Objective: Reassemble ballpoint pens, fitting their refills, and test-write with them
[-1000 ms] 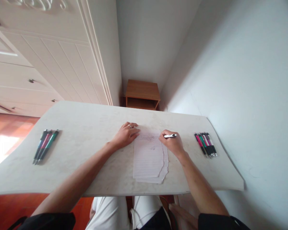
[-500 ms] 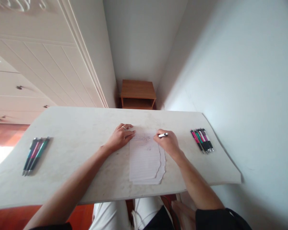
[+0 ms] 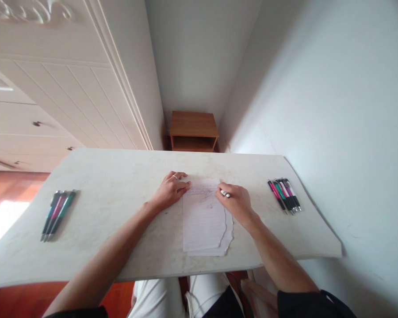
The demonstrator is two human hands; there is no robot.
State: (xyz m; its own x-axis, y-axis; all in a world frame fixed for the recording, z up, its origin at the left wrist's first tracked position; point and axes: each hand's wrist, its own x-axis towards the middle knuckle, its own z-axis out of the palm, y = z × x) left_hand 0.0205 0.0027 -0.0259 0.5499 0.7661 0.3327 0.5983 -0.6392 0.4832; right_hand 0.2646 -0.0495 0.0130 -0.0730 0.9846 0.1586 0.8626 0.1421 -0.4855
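White lined paper (image 3: 204,227) lay at lower centre, its upper-left edge touched by the loosely spread left hand (image 3: 170,190); the right hand (image 3: 236,199) pinched a pen (image 3: 225,193).

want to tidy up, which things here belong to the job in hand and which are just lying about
In use:
white pen, held in the right hand
lined paper, touched by the left hand
table beneath

Seemingly just lying about:
three pens at the left
pen bunch at the right
wooden stand beyond the table
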